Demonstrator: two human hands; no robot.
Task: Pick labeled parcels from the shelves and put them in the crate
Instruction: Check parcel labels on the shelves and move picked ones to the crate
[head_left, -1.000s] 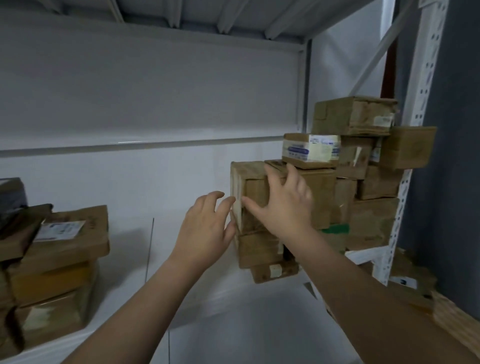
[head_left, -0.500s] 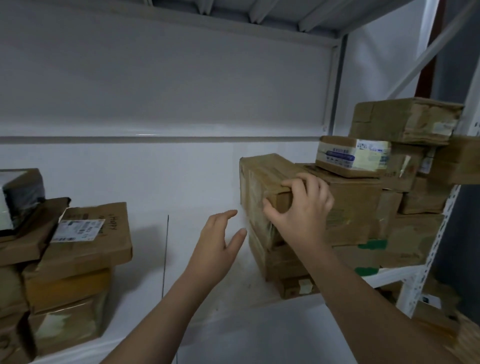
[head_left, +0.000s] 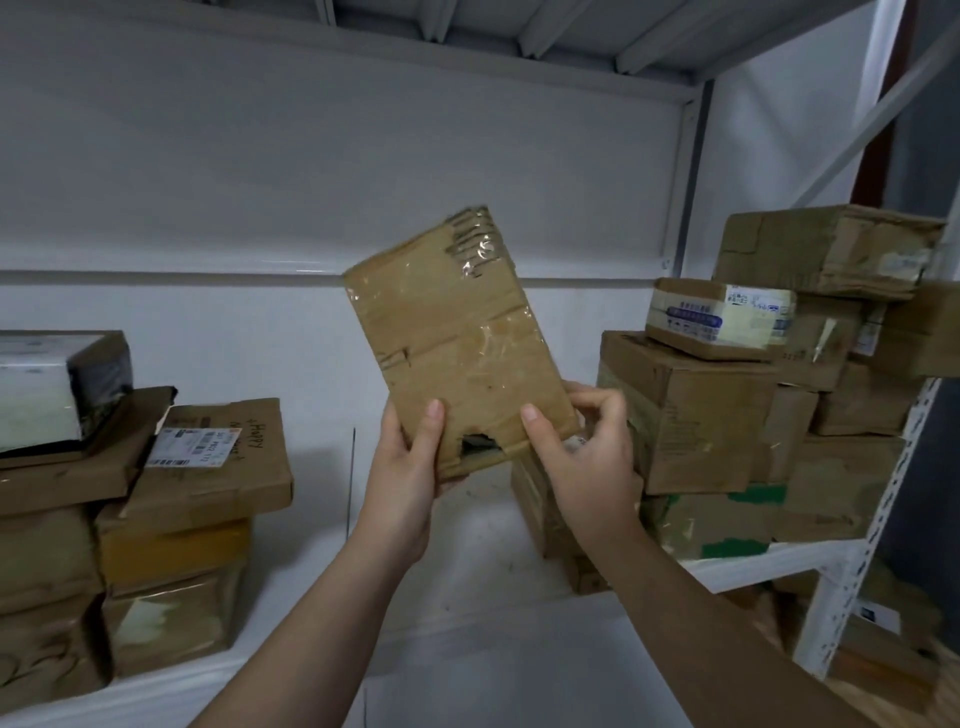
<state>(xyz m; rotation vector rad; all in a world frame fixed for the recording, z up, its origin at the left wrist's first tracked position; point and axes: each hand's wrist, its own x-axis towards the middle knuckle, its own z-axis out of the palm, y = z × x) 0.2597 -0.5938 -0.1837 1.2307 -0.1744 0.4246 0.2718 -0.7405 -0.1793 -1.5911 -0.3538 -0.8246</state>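
one white metal shelf (head_left: 467, 582) fills the view, with a pale back wall and one perforated upright post (head_left: 852, 551) at its right end.

on the right of the shelf stands one heap of brown parcels (head_left: 691, 415). i count at least nine, some half hidden behind others. the top one (head_left: 826, 249) is crumpled, and one small box with a blue and white label (head_left: 722, 317) lies on the big carton at the front of the heap. more parcels show on the level beneath, too cut off to count.

on the left is a second heap (head_left: 171, 551), about eight parcels. one is wrapped in black and white (head_left: 52, 384), the rest are brown. one flat brown box (head_left: 234, 483) lies on top at the front and carries one white printed label (head_left: 192, 447) beside handwriting.

one flat brown taped parcel (head_left: 457, 338) is up in the air between the two heaps, in front of the back wall, touching neither. it is tilted, its top leaning left.

two hands hold it by its lower end. the left hand (head_left: 405, 483) grips the lower left corner, thumb on the front face and fingers behind. the right hand (head_left: 587, 457) grips the lower right edge, thumb on the front and fingers curled round the side.

one torn hole (head_left: 478, 444) sits near the parcel's bottom edge, between the two thumbs.
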